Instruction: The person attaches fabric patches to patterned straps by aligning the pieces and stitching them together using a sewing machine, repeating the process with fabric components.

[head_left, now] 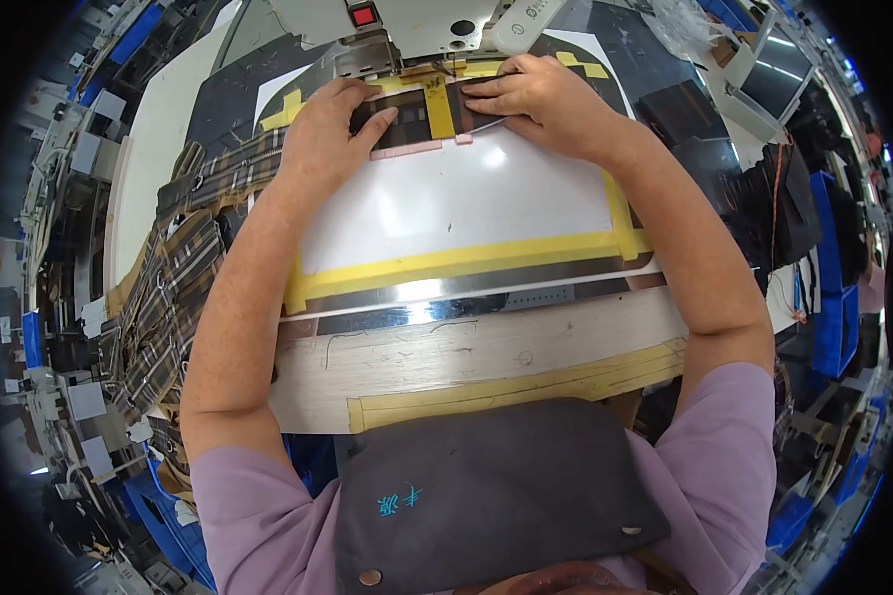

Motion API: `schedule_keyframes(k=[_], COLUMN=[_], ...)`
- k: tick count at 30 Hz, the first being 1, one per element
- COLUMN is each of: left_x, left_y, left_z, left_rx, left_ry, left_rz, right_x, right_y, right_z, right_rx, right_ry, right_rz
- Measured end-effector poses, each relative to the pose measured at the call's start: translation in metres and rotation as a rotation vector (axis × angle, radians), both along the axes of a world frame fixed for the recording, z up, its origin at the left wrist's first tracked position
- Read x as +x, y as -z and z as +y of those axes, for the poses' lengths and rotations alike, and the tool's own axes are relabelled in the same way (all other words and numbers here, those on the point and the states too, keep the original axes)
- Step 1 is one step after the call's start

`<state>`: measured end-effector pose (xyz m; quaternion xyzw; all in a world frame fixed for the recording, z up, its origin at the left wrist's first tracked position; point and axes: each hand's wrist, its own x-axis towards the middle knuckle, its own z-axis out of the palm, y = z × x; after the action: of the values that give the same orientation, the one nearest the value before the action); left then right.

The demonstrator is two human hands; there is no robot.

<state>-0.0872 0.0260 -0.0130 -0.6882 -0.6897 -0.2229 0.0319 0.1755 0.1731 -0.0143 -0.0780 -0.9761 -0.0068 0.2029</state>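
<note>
My left hand (329, 129) lies on the left part of a dark plaid fabric piece (403, 119), thumb spread away from the fingers. From the other side, my right hand (544, 104) rests with outstretched fingers on the right part of the dark material. Between the hands, a yellow strip (439, 109) crosses the fabric. A pink edge (407, 152) borders the near side. The work sits on a white sheet (456, 198) framed with yellow tape (466, 256). Just beyond my fingers stands the sewing machine head (422, 25); its needle area is partly hidden.
Brown plaid fabric pieces (184, 263) with metal rings are heaped on the left. A control panel with a screen (772, 74) stands at the back right. Dark fabric (779, 203) hangs near blue bins (835, 317). A wooden table edge (496, 347) runs before me.
</note>
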Motion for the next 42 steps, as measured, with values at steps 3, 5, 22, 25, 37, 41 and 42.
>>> schedule_keyframes(k=[3,5,22,25,37,41,42], left_x=[0.004,0.006,0.055,0.055,0.044,0.047,0.048], left_y=[-0.004,-0.005,-0.053,-0.029,-0.028,-0.015,-0.010], left_z=[-0.006,-0.004,-0.007,-0.004,0.023,0.023,0.024], left_rx=[-0.069,-0.092,-0.495,-0.024,-0.290,-0.195,-0.137], left_ry=[-0.015,-0.026,-0.004,0.246,0.090,0.036,0.037], left_rz=[-0.069,-0.097,-0.450,-0.463,-0.698,-0.647,-0.602], right_x=[0.007,0.011,0.044,0.037,0.023,0.020,0.019], right_y=[0.001,-0.002,-0.037,-0.039,-0.012,-0.003,-0.002], right_z=[-0.007,-0.006,-0.019,-0.019,0.002,0.006,0.008], right_rx=[-0.070,-0.112,-0.371,-0.367,-0.140,-0.081,-0.083], right_ry=[-0.024,-0.038,-0.237,-0.213,0.025,0.058,0.056], right_rz=[0.019,-0.006,0.225,0.260,0.227,0.261,0.261])
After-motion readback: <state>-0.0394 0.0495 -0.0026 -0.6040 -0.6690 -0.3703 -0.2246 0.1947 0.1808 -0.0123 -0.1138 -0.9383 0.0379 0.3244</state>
